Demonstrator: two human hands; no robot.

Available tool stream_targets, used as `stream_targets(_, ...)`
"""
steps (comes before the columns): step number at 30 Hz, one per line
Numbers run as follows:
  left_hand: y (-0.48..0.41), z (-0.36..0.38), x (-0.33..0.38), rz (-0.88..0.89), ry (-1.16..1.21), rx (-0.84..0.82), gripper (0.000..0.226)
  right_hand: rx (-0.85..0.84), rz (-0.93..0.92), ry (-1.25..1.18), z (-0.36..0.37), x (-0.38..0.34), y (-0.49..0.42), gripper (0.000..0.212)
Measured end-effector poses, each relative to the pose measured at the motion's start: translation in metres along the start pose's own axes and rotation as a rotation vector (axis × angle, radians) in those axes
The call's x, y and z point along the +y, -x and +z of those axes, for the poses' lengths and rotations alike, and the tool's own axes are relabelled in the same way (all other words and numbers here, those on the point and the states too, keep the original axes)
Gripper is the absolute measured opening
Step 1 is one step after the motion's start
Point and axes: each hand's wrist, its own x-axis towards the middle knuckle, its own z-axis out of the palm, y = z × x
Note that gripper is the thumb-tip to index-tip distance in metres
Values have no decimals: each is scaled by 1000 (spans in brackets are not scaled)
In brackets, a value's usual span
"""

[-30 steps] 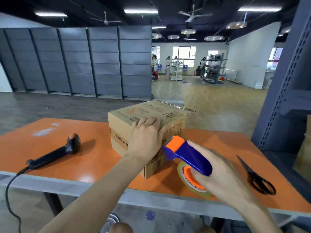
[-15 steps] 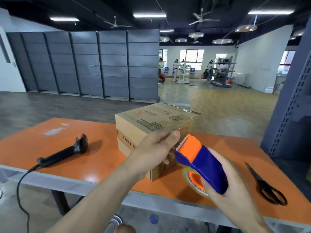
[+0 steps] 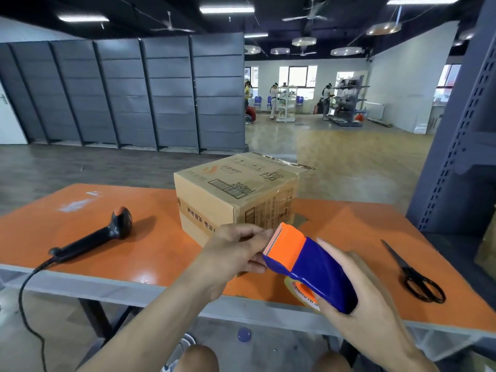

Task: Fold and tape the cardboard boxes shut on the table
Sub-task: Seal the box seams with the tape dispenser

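A closed brown cardboard box (image 3: pixel 236 194) with printed text and a barcode stands on the orange table (image 3: pixel 161 245), clear tape running along its top. My right hand (image 3: pixel 357 294) grips a blue and orange tape dispenser (image 3: pixel 308 261) in front of the box, above the table's near edge. The tape roll (image 3: pixel 303 291) shows under the dispenser. My left hand (image 3: pixel 236 251) is at the dispenser's serrated orange end, fingertips pinched together at the tape's end there. Neither hand touches the box.
A black barcode scanner (image 3: pixel 107 232) with a cable lies left of the box. Black scissors (image 3: pixel 413 275) lie at the table's right. A blue-grey metal rack post (image 3: pixel 461 130) stands at the right. Grey partitions and distant people stand far behind.
My left hand has left the top of the box and come to the dispenser's toothed end. My right hand has lifted the dispenser and pulled it back from the box.
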Motion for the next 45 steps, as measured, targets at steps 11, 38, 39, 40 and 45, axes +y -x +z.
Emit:
stream_targets(11,-10,-29,45,224,-611,79,24,114,-121,136,19,-33,-8,87)
stream_targets(38,-82,-76,53,255,-1092,340,36,127,14,165,33,-53,-31,76)
stream_targets(39,-82,-75,53,249,-1123,348,37,129,13,164,34,-52,-31,75)
stream_targets(40,-82,-74,52,243,-1159,359,37,127,12,162,35,-50,-31,75)
stream_targets(45,-80,-66,50,236,-1307,398,42,83,31,137,40,-43,-26,76)
